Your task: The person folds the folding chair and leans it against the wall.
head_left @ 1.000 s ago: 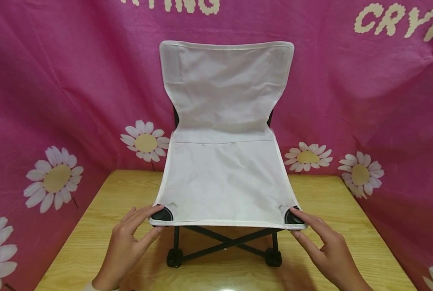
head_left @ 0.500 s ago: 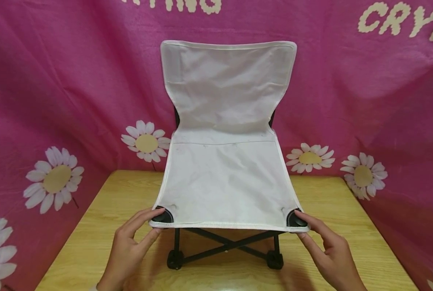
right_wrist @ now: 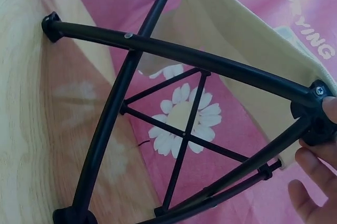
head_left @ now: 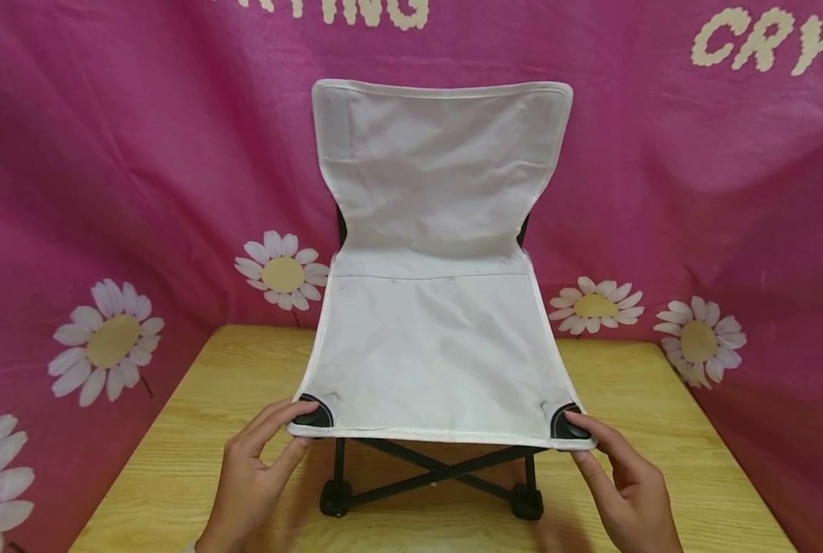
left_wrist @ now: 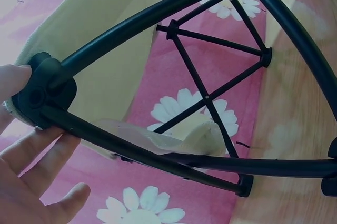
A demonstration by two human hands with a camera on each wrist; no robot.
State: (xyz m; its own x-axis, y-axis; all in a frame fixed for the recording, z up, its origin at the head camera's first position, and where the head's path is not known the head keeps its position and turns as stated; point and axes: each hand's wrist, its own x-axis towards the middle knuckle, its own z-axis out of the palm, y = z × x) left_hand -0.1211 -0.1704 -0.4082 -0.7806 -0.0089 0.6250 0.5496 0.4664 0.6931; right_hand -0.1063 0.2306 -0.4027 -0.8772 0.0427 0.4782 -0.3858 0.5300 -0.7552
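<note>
A white fabric folding chair (head_left: pixel 439 353) with black crossed legs stands upright, unfolded, facing the camera. My left hand (head_left: pixel 252 468) pinches its front left corner, fingers over the black patch and thumb under the edge. At the front right corner my right hand (head_left: pixel 628 484) does the same. The left wrist view shows the left hand (left_wrist: pixel 39 166) at a black corner joint (left_wrist: pixel 50 90) where tubes meet beneath the seat. In the right wrist view the right hand (right_wrist: pixel 316 166) holds the opposite joint (right_wrist: pixel 313 113), with the crossed tubes (right_wrist: pixel 184 58) spread apart.
The chair's feet rest on a light wooden tabletop (head_left: pixel 176 453). Pink cloth (head_left: pixel 141 153) printed with white daisies and pale letters hangs behind and on both sides. The chair's backrest (head_left: pixel 442 153) rises close to the rear cloth.
Both hands keep their hold on the front corners. The chair and hands appear slightly further right and lower in the head view, along with a small shift of the background.
</note>
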